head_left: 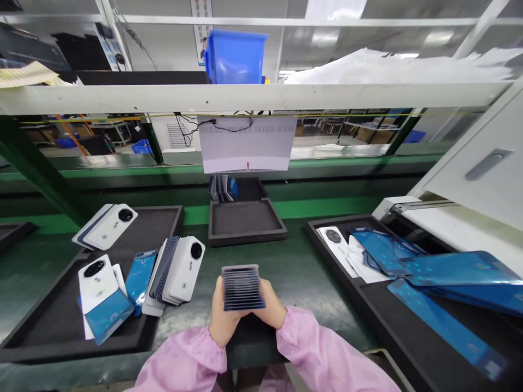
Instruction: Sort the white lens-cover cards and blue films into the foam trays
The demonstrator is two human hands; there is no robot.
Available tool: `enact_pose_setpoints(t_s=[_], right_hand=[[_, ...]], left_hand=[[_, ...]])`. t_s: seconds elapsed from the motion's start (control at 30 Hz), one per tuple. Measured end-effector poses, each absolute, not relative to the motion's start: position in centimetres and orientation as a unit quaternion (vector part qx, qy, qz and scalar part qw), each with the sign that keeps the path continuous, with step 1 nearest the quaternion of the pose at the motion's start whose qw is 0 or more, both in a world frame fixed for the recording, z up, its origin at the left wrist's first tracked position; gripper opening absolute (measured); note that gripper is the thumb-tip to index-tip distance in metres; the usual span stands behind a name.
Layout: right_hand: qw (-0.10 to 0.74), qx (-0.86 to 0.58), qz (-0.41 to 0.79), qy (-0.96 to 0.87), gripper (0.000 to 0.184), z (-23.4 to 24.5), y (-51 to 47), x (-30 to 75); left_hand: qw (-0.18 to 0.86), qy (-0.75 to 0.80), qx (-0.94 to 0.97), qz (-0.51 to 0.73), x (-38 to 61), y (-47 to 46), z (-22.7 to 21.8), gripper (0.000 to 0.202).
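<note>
Both my hands hold one stack of phone back covers [242, 287] upright in front of me, edges toward the camera. My left hand [221, 321] grips the stack's left side and underside. My right hand [271, 308] grips its right side. The stack hovers over the green bench just above a small dark tray [249, 345] at the near edge. My sleeves are pink.
A black tray [61, 321] on the left holds white back covers [180, 269] and blue film pieces [140, 277]. A small black tray [245, 220] sits at centre back. The right tray [408, 332] carries white covers and long blue films [449, 269]. A white machine [469, 185] stands far right.
</note>
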State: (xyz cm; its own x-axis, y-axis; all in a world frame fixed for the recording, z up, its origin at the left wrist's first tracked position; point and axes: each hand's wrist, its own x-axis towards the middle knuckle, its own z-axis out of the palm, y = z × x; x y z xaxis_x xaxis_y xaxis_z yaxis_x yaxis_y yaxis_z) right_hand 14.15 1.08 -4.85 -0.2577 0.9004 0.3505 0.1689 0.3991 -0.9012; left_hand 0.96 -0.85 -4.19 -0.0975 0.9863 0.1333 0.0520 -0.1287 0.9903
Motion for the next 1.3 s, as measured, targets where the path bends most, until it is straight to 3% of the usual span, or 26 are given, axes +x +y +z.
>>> enact_pose_setpoints(t_s=[0.07, 0.27, 0.43, 0.53, 0.6, 0.63, 0.73, 0.8, 0.87, 1.1, 1.23, 1.3], right_hand=[[0.470, -0.391, 0.390, -0.688, 0.027, -4.5, 1.4, 14.4], [0.467, -0.373, 0.458, -0.658, 0.032, -5.3, 2.4, 14.3], [0.405, -0.433, 0.467, -0.656, 0.039, -3.5, 1.9, 14.9], [0.317, -0.342, 0.431, -0.772, 0.075, -0.1, 1.3, 17.4], [0.311, -0.314, 0.303, -0.844, 0.106, 2.4, 1.4, 19.4], [0.323, -0.324, 0.212, -0.864, 0.109, 3.5, 1.7, 20.3], [0.304, -0.257, -0.002, -0.917, 0.071, 5.7, 3.3, 21.6], [0.261, -0.153, -0.065, -0.951, 0.048, 6.2, 4.6, 21.6], [0.240, -0.101, -0.096, -0.961, 0.039, 6.4, 5.7, 21.4], [0.257, -0.183, -0.053, -0.947, 0.047, 7.1, 9.0, 21.8], [0.287, -0.328, 0.023, -0.900, 0.046, 8.1, 12.7, 21.7], [0.314, -0.455, 0.114, -0.826, 0.050, 8.4, 15.7, 21.5]], left_hand=[[0.444, 0.490, 0.513, 0.547, 1.2, -0.3, -4.4, 0.058], [0.471, 0.498, 0.502, 0.527, 1.6, 1.6, -4.3, 0.041], [0.516, 0.527, 0.459, 0.495, 1.4, 2.7, -2.5, 0.038], [0.578, 0.530, 0.427, 0.450, 0.8, 3.2, -0.9, 0.048], [0.635, 0.525, 0.401, 0.401, 0.3, 3.3, 0.3, 0.055], [0.666, 0.519, 0.386, 0.371, 0.1, 3.3, 0.9, 0.056], [0.726, 0.506, 0.372, 0.280, 0.0, 2.9, 2.7, 0.052], [0.734, 0.508, 0.390, 0.225, 0.3, 2.7, 3.9, 0.050], [0.738, 0.515, 0.398, 0.179, 0.6, 2.7, 5.3, 0.049], [0.765, 0.510, 0.379, 0.105, 1.1, 8.0, 10.5, 0.054], [0.788, 0.491, 0.369, 0.037, 0.1, 14.6, 12.8, 0.091], [0.778, 0.485, 0.382, 0.120, -1.1, 18.0, 13.3, 0.094]])
